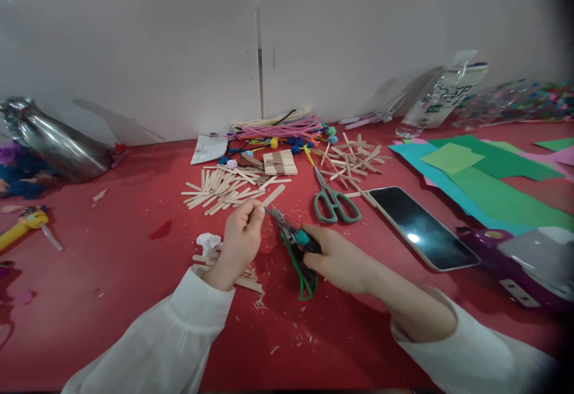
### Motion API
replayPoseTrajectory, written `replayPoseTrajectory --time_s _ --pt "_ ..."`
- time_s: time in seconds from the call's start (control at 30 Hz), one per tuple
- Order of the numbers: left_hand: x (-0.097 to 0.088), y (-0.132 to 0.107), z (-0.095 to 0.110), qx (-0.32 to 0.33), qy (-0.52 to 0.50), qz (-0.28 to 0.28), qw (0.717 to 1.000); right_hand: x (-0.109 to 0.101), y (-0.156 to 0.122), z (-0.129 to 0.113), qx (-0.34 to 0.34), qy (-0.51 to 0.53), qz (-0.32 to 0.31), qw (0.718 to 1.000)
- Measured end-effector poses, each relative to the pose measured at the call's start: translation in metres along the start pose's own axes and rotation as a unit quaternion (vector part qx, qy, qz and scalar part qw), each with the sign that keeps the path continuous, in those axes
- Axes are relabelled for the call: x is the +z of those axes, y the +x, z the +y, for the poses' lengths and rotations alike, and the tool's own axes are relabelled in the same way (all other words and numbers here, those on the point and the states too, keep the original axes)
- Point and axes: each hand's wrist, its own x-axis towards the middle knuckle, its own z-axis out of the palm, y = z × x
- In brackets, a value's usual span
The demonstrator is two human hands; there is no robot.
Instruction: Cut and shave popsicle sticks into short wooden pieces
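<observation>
My left hand [242,235] is closed, thumb and forefinger pinching beside the end of a pale wooden craft stick [273,195], which points up and to the right from the fingertips. My right hand [336,259] grips a pair of pliers [287,231] with dark and teal handles. The narrow metal jaws reach to my left fingertips. Beneath the pliers lies a dark item with a bright green edge [307,291], partly covered by my right hand. Wood shavings [299,340] are scattered on the red table [147,298] around both hands.
Craft sticks lie in a left pile [219,188] and a right pile [354,158]. Green-handled scissors [332,199], a phone [424,226], coloured paper [502,185] and a purple device [506,262] are to the right. Pink pipe cleaners [278,130] lie behind; a metal jug [63,143] tilts at left.
</observation>
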Motion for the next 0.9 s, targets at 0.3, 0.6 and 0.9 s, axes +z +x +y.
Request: replayPoseTrajectory --time_s 0.3,0.6,0.9 --pt "0.0018 0.0011 -0.006 -0.021 -0.063 -0.002 0.998 0.0025 0.0016 -0.0067 0.028 -0.204 0.088 0.975" --pt "-0.0008 -0.0014 -0.0012 -0.008 -0.03 0.011 0.999 0.0046 0.0008 -0.0048 0.007 -0.169 0.077 0.983" --pt "-0.0013 0.0019 0.0006 -0.031 -0.056 0.006 0.998 0.0015 0.0003 -0.0043 0.011 -0.149 0.048 0.988"
